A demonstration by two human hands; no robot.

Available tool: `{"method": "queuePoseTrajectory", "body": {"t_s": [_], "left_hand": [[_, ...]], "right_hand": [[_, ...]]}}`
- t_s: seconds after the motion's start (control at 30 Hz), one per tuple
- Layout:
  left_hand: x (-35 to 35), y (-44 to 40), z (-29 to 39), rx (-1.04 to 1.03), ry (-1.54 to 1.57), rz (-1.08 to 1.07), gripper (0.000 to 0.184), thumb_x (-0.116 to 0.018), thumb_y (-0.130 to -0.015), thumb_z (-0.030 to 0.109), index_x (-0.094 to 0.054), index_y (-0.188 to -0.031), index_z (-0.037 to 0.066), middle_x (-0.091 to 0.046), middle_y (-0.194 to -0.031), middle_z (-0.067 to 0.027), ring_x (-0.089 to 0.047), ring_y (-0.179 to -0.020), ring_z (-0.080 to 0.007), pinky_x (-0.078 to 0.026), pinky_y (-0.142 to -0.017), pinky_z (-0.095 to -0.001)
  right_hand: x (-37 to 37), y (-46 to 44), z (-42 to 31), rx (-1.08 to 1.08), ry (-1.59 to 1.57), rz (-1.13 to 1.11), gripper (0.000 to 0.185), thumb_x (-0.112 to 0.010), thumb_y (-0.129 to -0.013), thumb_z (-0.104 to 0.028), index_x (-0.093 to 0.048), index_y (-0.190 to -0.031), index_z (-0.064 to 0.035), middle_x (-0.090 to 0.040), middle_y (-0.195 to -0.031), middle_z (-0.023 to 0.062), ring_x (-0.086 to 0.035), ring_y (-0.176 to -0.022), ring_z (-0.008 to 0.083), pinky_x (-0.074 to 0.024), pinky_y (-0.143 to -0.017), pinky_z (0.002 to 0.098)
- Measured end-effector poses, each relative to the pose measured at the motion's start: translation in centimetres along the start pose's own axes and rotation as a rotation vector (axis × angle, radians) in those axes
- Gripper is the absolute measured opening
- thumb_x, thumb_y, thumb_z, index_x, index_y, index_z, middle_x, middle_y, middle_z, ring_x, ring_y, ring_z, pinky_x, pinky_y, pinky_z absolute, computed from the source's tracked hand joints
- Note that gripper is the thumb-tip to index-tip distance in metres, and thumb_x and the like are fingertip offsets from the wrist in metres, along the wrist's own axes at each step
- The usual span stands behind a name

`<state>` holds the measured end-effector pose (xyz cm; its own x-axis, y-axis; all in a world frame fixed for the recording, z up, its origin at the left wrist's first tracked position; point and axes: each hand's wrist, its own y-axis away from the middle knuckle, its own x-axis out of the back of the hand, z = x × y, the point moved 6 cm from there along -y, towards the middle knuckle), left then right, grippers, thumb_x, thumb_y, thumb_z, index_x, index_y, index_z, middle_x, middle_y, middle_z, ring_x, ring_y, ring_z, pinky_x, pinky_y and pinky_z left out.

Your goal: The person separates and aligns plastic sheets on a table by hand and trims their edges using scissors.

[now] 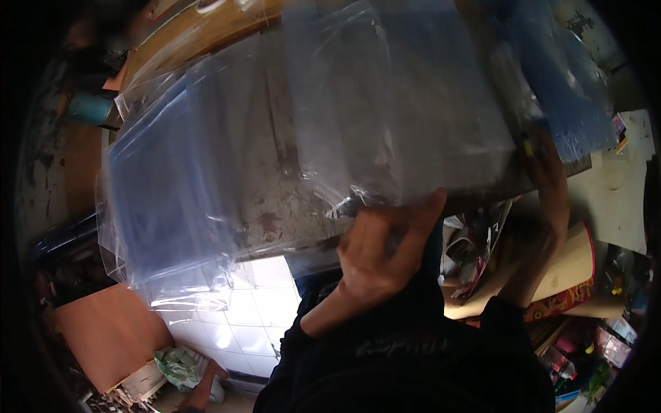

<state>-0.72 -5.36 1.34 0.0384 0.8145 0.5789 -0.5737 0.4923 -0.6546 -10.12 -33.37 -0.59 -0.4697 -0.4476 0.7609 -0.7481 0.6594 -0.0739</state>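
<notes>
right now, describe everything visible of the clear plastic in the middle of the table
The clear plastic looks like thin, glossy film, see-through with a bluish-grey cast. It lies roughly flat across the worn table, creased lengthwise, with crumpled, shiny folds toward its near left corner. The left hand is at its near edge, seemingly touching it. Blur hides how many layers there are.

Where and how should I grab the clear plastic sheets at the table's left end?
I'd pinch the clear plastic sheets by their near edge, left hand coming up from your side: that edge seems to overhang the table, with tiled floor below, so its underside looks reachable.
</notes>
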Motion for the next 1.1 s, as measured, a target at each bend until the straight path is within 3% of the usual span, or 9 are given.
{"method": "queuePoseTrajectory", "body": {"t_s": [0.07, 0.13, 0.23, 0.37, 0.5, 0.57, 0.7, 0.77, 1.1], "left_hand": [[-1.7, -0.7, -0.3, 0.017, 0.035, -0.021, 0.048, -0.062, -0.058, -0.008, -0.067, -0.101, 0.012, -0.048, -0.075, -0.0023, -0.05, -0.061, -0.0109, -0.045, -0.048, -0.0232], [-2.7, -0.6, -1.0, 0.028, 0.006, -0.029, 0.047, -0.063, -0.059, -0.007, -0.067, -0.101, 0.012, -0.047, -0.075, -0.0022, -0.05, -0.06, -0.0111, -0.045, -0.048, -0.0233], [-3.2, -0.4, -1.6, 0.034, -0.038, -0.042, 0.044, -0.063, -0.059, -0.004, -0.067, -0.099, 0.013, -0.047, -0.074, -0.002, -0.051, -0.058, -0.0116, -0.044, -0.047, -0.0235], [-3.2, -0.2, -1.6, 0.098, -0.053, -0.05, 0.041, -0.063, -0.058, -0.002, -0.069, -0.095, 0.014, -0.048, -0.073, -0.0015, -0.05, -0.055, -0.0118, -0.044, -0.046, -0.0234], [-3.6, -0.3, -1.4, 0.114, -0.051, -0.06, 0.039, -0.063, -0.057, -0.001, -0.07, -0.093, 0.014, -0.049, -0.072, -0.0009, -0.05, -0.055, -0.0113, -0.042, -0.045, -0.0228], [-3.6, -0.1, -1.3, 0.102, -0.064, -0.054, 0.04, -0.062, -0.057, -0.001, -0.07, -0.093, 0.013, -0.049, -0.072, -0.0001, -0.049, -0.054, -0.0102, -0.041, -0.044, -0.0221], [-3.6, -0.2, -1.3, 0.1, -0.069, -0.068, 0.04, -0.062, -0.057, -0.001, -0.07, -0.094, 0.013, -0.049, -0.072, 0.0011, -0.048, -0.054, -0.0093, -0.041, -0.044, -0.0214], [-3.6, -0.1, -1.3, 0.1, -0.05, -0.084, 0.039, -0.062, -0.058, 0.0, -0.069, -0.095, 0.013, -0.049, -0.072, 0.0021, -0.047, -0.053, -0.0084, -0.039, -0.044, -0.0208], [-3.6, -0.2, -1.4, 0.089, -0.027, -0.117, 0.041, -0.063, -0.058, 0.001, -0.069, -0.096, 0.013, -0.049, -0.074, 0.0038, -0.04, -0.051, -0.0066, -0.036, -0.044, -0.0193]], "right_hand": [[0.2, 2.0, 1.0, -0.273, -0.567, 0.017, 0.049, -0.048, -0.083, -0.006, -0.038, -0.13, -0.0036, -0.046, -0.126, 0.0096, -0.052, -0.101, 0.0181, -0.0419, -0.083, 0.0272], [-0.2, 6.6, 1.6, -0.18, -0.364, 0.082, 0.045, -0.045, -0.087, -0.014, -0.038, -0.131, -0.0031, -0.046, -0.126, 0.0102, -0.05, -0.106, 0.017, -0.04, -0.087, 0.0259], [-5.4, 10.1, -0.9, -0.252, -1.432, -0.19, 0.037, -0.05, -0.087, -0.021, -0.045, -0.12, -0.0036, -0.052, -0.107, 0.0083, -0.052, -0.095, 0.0176, -0.0436, -0.079, 0.0276], [-8.7, 17.1, -3.0, -0.402, -0.765, -0.458, 0.048, -0.077, -0.063, -0.013, -0.052, -0.103, -0.0043, -0.057, -0.078, 0.0042, -0.054, -0.067, 0.0097, -0.0431, -0.055, 0.0231], [-10.0, 18.5, -3.9, -0.563, -0.744, -0.579, 0.054, -0.081, -0.059, -0.009, -0.051, -0.104, -0.0049, -0.056, -0.075, 0.0045, -0.053, -0.058, 0.0094, -0.0424, -0.052, 0.0234], [-9.4, 16.9, -5.2, -0.379, -0.646, -0.441, 0.042, -0.075, -0.069, -0.028, -0.051, -0.092, -0.0013, -0.051, -0.057, 0.0019, -0.051, -0.052, 0.0083, -0.0387, -0.048, 0.0205], [-9.5, 16.3, -5.5, -0.335, -0.685, -0.415, 0.046, -0.077, -0.065, -0.028, -0.052, -0.092, -0.0003, -0.053, -0.059, 0.0014, -0.051, -0.053, 0.0066, -0.037, -0.047, 0.0195], [-9.3, 16.3, -5.6, -0.374, -0.608, -0.476, 0.05, -0.083, -0.056, -0.01, -0.055, -0.097, -0.0043, -0.056, -0.066, 0.0035, -0.053, -0.054, 0.0088, -0.0414, -0.049, 0.023], [-8.8, 16.1, -5.5, -0.426, -0.525, -0.491, 0.048, -0.083, -0.056, -0.009, -0.055, -0.094, -0.0041, -0.056, -0.065, 0.0042, -0.055, -0.054, 0.0089, -0.0431, -0.048, 0.0229]]}}
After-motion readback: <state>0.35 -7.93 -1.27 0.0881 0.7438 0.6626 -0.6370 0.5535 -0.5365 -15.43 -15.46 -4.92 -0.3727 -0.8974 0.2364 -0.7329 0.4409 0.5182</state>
